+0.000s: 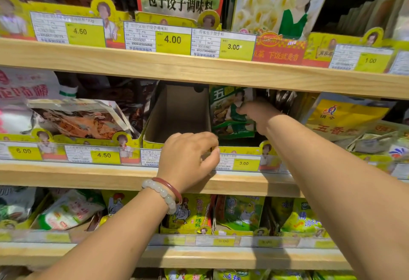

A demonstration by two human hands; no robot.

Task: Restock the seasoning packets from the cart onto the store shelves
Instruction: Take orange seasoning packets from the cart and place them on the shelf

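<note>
Green seasoning packets (228,111) stand upright on the middle shelf (110,175), just right of an empty cardboard display box (177,111). My right hand (257,113) reaches into the shelf and grips the right edge of the front green packet. My left hand (188,158), with two bracelets on its wrist, rests on the front lip of the cardboard box by the price rail, fingers curled over the edge. The cart is out of sight.
Yellow price tags run along the rail (243,163). Yellow packets (345,116) sit to the right, brown packets (84,120) to the left. Above is a shelf (199,69) with large packets; below are chicken-seasoning bags (194,213).
</note>
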